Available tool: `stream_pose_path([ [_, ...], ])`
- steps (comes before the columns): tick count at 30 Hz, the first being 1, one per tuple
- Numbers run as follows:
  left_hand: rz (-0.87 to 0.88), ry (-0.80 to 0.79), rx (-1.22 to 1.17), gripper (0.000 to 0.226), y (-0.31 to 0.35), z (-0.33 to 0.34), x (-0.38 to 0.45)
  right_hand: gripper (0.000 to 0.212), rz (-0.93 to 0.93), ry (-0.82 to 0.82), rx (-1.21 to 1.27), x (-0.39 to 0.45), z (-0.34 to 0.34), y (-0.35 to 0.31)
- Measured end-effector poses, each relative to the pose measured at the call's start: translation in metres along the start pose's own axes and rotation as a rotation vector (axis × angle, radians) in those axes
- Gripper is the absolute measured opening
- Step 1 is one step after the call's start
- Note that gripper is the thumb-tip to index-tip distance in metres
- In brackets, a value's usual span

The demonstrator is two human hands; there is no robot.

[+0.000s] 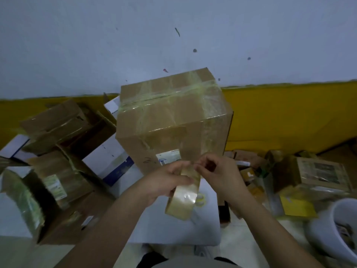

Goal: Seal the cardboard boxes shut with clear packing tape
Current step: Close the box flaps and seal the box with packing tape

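**Both hands on the tape roll, before the taped box**

The left hand (166,182) grips the tape roll (184,194) with curled fingers. The right hand (216,171) pinches the tape end at the roll's top. The cardboard box (173,120), already taped, stands at 12 o'clock from the hands, on the white table (173,229).

A white bucket (332,229) stands near a yellow-banded wall (289,117).

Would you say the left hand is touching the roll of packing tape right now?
Touching. The head view shows the left hand gripping the tape roll, its fingers curled over the roll's upper edge, in front of the tall box.
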State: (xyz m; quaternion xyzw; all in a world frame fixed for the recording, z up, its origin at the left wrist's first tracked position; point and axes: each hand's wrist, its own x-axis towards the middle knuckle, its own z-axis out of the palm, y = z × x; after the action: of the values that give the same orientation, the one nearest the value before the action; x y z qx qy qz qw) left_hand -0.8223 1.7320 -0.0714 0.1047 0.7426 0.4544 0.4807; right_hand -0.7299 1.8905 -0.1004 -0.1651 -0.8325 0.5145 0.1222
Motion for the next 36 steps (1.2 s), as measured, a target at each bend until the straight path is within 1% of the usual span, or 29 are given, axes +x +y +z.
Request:
stream_pose_path([
  [3, 0.018, 0.023, -0.048, 0.067, 0.012, 0.002, -0.002, 0.021, -0.041, 0.043, -0.037, 0.001, -0.022, -0.012],
  [5, 0.032, 0.023, -0.127, 0.076, 0.019, 0.005, -0.003, 0.020, -0.105, 0.028, -0.098, 0.009, -0.036, -0.021],
  [7, 0.046, 0.050, -0.222, 0.070, 0.025, 0.012, -0.005, 0.014, -0.197, 0.013, -0.131, 0.024, -0.048, -0.024],
  [9, 0.051, 0.084, -0.286, 0.060, 0.029, 0.020, -0.004, 0.010, -0.242, -0.060, -0.103, 0.041, -0.055, -0.020],
  [11, 0.050, 0.121, -0.301, 0.049, 0.033, 0.027, -0.002, 0.009, -0.238, -0.174, -0.085, 0.057, -0.060, -0.010],
  [12, 0.040, 0.141, -0.304, 0.044, 0.036, 0.030, -0.001, 0.008, -0.234, -0.205, -0.078, 0.064, -0.061, -0.004],
  [14, 0.026, 0.170, -0.327, 0.036, 0.040, 0.035, 0.002, 0.006, -0.202, -0.229, -0.035, 0.074, -0.061, 0.009],
  [16, 0.027, 0.160, -0.340, 0.027, 0.042, 0.038, 0.006, 0.007, -0.143, -0.241, 0.054, 0.081, -0.061, 0.016],
  [18, 0.015, 0.144, -0.364, 0.027, 0.040, 0.039, 0.010, 0.010, -0.099, -0.238, 0.142, 0.083, -0.058, 0.021],
  [20, -0.008, 0.126, -0.402, 0.028, 0.037, 0.040, 0.011, 0.009, -0.092, -0.228, 0.180, 0.083, -0.056, 0.026],
  [23, -0.019, 0.052, -0.438, 0.029, 0.030, 0.042, 0.006, 0.010, -0.120, -0.176, 0.168, 0.079, -0.052, 0.033],
  [26, 0.005, -0.006, -0.499, 0.033, 0.020, 0.041, -0.002, 0.014, -0.138, -0.130, 0.134, 0.073, -0.053, 0.028],
  [29, 0.057, -0.034, -0.439, 0.042, 0.020, 0.038, -0.012, 0.016, -0.248, -0.075, 0.046, 0.063, -0.063, 0.010],
  [31, 0.106, -0.013, -0.300, 0.038, 0.027, 0.035, -0.021, 0.016, -0.306, -0.036, 0.032, 0.057, -0.072, -0.002],
  [33, 0.177, 0.026, -0.118, 0.034, 0.038, 0.033, -0.028, 0.016, -0.316, 0.011, 0.064, 0.053, -0.080, -0.013],
  [36, 0.295, 0.048, 0.039, 0.041, 0.058, 0.030, -0.037, 0.015, -0.313, 0.120, 0.129, 0.052, -0.094, -0.022],
])
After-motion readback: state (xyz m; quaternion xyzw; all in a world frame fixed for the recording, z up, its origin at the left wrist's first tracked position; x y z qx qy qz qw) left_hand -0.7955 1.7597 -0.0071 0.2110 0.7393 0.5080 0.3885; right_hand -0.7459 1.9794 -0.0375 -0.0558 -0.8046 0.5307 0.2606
